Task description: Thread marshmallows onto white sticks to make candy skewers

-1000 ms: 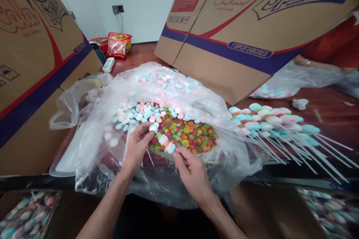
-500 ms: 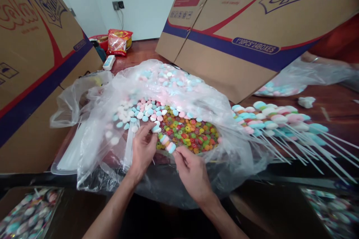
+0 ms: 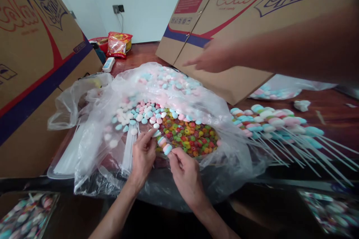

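Observation:
Between my two hands is a candy skewer (image 3: 164,145), a stick threaded with pink, white and blue marshmallows and gummy rings. My right hand (image 3: 186,173) is closed at its lower end, just below a blue marshmallow; the stick itself is mostly hidden. At the upper end, the fingers of my left hand (image 3: 143,155) pinch a pale marshmallow (image 3: 157,133). Just beyond lie loose gummy rings (image 3: 193,134) in many colours. Behind my left hand is a heap of pastel marshmallows (image 3: 144,114), partly under a clear plastic bag (image 3: 112,97).
Another person's hand (image 3: 213,58) reaches in from the right with a finger extended. Finished-looking candy skewers (image 3: 275,119) lie piled at right. White sticks (image 3: 70,153) lie at left. Cardboard boxes (image 3: 33,93) lean on both sides. Packed candy (image 3: 25,213) sits lower left.
Another person's arm has come in from the right, across the large box. My right hand and the skewer have shifted slightly left, while my left hand stays nearly in place.

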Motion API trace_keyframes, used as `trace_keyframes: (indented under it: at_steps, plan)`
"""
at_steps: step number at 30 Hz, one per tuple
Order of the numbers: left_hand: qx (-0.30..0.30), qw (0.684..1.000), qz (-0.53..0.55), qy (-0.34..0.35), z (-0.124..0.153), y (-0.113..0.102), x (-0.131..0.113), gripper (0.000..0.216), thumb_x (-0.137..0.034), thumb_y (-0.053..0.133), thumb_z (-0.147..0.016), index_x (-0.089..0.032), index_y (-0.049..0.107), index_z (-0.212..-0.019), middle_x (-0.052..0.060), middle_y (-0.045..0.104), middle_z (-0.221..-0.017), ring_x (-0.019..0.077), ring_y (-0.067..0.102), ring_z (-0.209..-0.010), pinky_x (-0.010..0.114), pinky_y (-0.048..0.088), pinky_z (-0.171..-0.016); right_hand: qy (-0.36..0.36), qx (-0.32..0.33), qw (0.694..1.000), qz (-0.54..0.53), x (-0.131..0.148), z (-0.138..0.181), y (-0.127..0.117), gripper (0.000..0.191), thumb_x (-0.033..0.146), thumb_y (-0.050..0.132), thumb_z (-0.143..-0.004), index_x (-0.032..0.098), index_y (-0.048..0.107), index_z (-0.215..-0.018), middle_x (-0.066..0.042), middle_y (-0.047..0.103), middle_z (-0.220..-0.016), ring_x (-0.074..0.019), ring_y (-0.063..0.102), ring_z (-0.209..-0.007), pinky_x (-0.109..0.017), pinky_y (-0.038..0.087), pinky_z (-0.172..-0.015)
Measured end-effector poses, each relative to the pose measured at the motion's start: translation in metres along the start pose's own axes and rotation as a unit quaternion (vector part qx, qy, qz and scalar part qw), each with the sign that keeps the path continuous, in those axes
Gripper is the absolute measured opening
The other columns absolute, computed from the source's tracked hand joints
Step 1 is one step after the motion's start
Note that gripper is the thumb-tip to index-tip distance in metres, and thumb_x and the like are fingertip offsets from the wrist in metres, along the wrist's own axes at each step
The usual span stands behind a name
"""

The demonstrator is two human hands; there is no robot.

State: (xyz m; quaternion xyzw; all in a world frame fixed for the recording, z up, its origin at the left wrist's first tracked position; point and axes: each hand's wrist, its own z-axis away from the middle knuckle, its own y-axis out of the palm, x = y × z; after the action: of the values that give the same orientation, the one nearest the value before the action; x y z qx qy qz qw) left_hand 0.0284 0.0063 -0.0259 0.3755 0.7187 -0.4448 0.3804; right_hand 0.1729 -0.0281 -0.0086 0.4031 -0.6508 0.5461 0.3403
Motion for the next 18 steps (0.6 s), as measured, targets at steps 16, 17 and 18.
trace_keyframes:
  at_steps: [16,17,18]
  plan:
    - [0.043,0.991,0.079,-0.103,0.003,-0.002,0.001,0.036,-0.045,0.064,-0.087,-0.021,0.074,-0.112,0.008,0.073,-0.110,0.0245,0.066,-0.106,0.035,0.051,-0.094,-0.032,0.007,0.999,0.016,0.006,-0.013,0.004,0.032,0.029,0.040,-0.096,0.021,0.045,-0.065,0.004,0.044,-0.056,-0.0102,0.042,-0.051,-0.023,0.030,-0.051]
    - [0.044,0.990,0.085,-0.108,0.003,-0.002,0.002,0.037,-0.046,0.064,-0.087,-0.021,0.074,-0.112,0.008,0.073,-0.111,0.0247,0.066,-0.107,0.035,0.051,-0.094,-0.031,0.013,0.999,0.015,0.005,-0.013,0.005,0.032,0.028,0.040,-0.096,0.021,0.045,-0.065,0.004,0.044,-0.056,-0.0103,0.042,-0.051,-0.023,0.030,-0.051]
    - [0.047,0.988,0.093,-0.113,0.003,-0.002,0.003,0.039,-0.047,0.065,-0.086,-0.021,0.074,-0.113,0.009,0.073,-0.112,0.0249,0.066,-0.108,0.036,0.051,-0.095,-0.029,0.019,0.999,0.014,0.005,-0.014,0.005,0.032,0.028,0.040,-0.096,0.021,0.045,-0.065,0.004,0.045,-0.056,-0.0106,0.043,-0.052,-0.023,0.030,-0.051]
